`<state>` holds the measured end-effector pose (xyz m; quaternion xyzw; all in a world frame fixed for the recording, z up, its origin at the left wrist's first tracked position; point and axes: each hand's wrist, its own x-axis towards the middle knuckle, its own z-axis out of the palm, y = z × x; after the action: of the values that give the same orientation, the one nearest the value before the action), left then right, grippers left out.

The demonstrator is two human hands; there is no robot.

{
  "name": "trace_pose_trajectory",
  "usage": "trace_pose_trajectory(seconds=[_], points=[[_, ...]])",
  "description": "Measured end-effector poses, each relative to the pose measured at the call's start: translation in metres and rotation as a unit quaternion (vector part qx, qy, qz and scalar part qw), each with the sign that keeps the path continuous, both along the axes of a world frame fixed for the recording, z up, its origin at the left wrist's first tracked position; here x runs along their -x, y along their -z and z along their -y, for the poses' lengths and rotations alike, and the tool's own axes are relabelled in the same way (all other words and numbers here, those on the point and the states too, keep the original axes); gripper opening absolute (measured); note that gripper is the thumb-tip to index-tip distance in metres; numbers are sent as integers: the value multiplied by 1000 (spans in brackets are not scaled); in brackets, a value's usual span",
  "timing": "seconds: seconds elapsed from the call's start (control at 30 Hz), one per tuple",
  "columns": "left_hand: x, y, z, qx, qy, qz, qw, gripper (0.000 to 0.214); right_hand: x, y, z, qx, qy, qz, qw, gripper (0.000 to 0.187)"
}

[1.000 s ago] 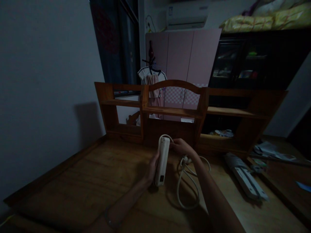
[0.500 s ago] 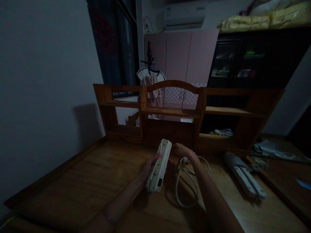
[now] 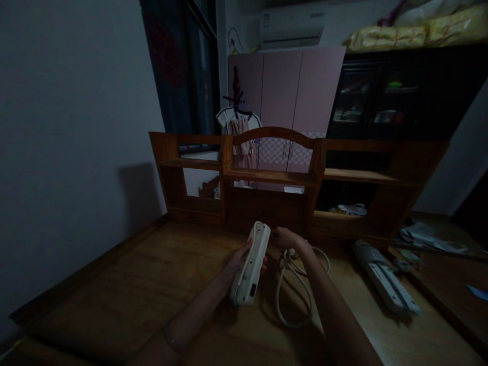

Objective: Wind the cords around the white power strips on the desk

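A white power strip [image 3: 252, 267] is held tilted above the desk, its far end raised. My left hand [image 3: 241, 256] is closed around it, with fingertips showing along its right side. Part of the white cord lies lengthwise against the strip and bends at its far end. My right hand [image 3: 285, 238] is beside that far end, fingers curled together; what they pinch is too dark to make out. Below and right of this hand, the loose white cord [image 3: 277, 300] lies in loops on the desk, with a pale lump, perhaps the plug [image 3: 292, 252], among them.
A second white strip with its cord wound round one end [image 3: 387, 279] lies at the right on the wooden desk [image 3: 152, 284]. Behind stands a wooden shelf unit [image 3: 267, 175]. A wall [image 3: 76, 127] borders the left side. Plastic bags [image 3: 430, 238] lie at far right.
The power strip and both hands stay almost in place. More of my left fingertips shows on the strip's right side. The whole view has shifted slightly.
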<state>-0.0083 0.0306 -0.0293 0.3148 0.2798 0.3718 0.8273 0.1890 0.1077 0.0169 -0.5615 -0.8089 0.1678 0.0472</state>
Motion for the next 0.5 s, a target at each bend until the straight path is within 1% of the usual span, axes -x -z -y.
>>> trace_pose_trajectory(seconds=[0.13, 0.33, 0.5], points=[[-2, 3, 1, -13, 8, 0, 1000, 57, 0, -3, 4, -7, 1, 1, 1000, 25], [-6, 5, 2, -18, -10, -17, 1000, 57, 2, -8, 7, -20, -9, -2, 1000, 27], [-7, 10, 6, -57, -11, -8, 998, 57, 3, -12, 10, -12, -21, -1, 1000, 23]])
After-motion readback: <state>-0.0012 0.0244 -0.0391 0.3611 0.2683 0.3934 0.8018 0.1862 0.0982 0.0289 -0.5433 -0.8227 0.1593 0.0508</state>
